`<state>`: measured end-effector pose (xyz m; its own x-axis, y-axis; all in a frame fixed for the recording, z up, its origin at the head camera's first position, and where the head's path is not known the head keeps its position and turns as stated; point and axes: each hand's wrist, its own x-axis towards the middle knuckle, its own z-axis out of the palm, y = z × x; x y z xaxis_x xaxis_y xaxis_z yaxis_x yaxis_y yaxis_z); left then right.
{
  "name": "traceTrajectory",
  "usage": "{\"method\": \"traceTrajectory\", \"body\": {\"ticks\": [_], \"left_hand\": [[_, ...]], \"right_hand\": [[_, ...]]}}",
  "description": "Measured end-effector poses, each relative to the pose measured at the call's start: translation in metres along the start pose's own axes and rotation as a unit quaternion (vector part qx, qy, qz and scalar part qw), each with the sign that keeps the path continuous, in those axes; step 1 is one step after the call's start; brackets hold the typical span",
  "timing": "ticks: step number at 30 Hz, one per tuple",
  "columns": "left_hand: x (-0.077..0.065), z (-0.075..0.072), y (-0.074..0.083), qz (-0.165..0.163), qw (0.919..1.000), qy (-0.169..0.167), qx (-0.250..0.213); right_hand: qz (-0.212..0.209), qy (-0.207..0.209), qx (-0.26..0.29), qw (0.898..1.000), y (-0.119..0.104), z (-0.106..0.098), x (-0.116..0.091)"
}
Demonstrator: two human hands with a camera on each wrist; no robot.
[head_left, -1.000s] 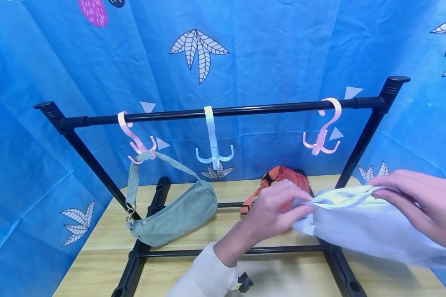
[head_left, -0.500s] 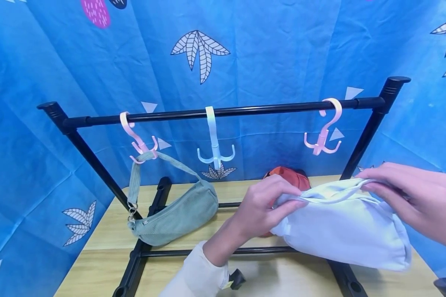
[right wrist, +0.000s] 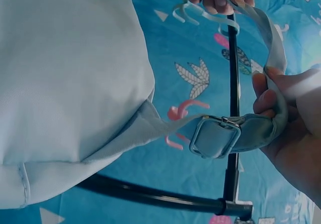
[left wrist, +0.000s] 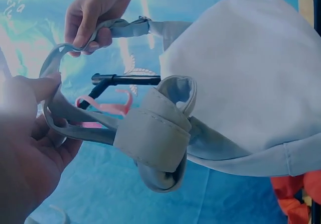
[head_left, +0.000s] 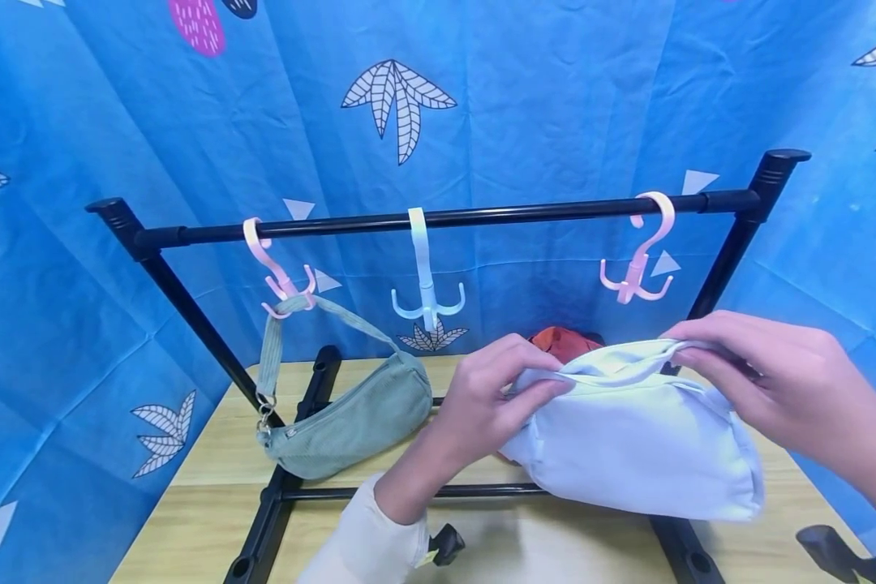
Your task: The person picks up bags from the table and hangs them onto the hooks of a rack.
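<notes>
Left hand (head_left: 500,393) and right hand (head_left: 766,373): fingers closed, both pinching strap (right wrist: 275,40) of pale bag (head_left: 642,446). Orange bag (head_left: 565,342) behind, mostly hidden, apparently on table (head_left: 219,519).

Pale bag (head_left: 635,446), strap (right wrist: 273,39) uppermost

The left sleeve (head_left: 372,531) is cream, the wrist-worn devices (head_left: 448,545) black with yellow marks

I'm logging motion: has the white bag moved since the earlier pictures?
Yes: the white bag has moved left in the head view, judged against the rack.
</notes>
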<state>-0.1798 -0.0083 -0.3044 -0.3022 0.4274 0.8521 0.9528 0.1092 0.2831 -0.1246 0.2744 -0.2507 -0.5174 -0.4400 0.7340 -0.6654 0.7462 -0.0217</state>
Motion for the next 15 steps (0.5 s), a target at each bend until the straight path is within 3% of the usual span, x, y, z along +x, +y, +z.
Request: {"method": "traceTrajectory", "body": {"ticks": [5, 15], "left_hand": [[-0.002, -0.01, 0.001, -0.02, 0.9997, 0.01, 0.006], [-0.002, -0.033, 0.006, -0.016, 0.9994, 0.019, 0.023]], "right_hand": [[-0.027, 0.027, 0.035, 0.999, -0.004, 0.007, 0.008], [-0.036, 0.068, 0.098, 0.992, -0.013, 0.026, 0.019]]}}
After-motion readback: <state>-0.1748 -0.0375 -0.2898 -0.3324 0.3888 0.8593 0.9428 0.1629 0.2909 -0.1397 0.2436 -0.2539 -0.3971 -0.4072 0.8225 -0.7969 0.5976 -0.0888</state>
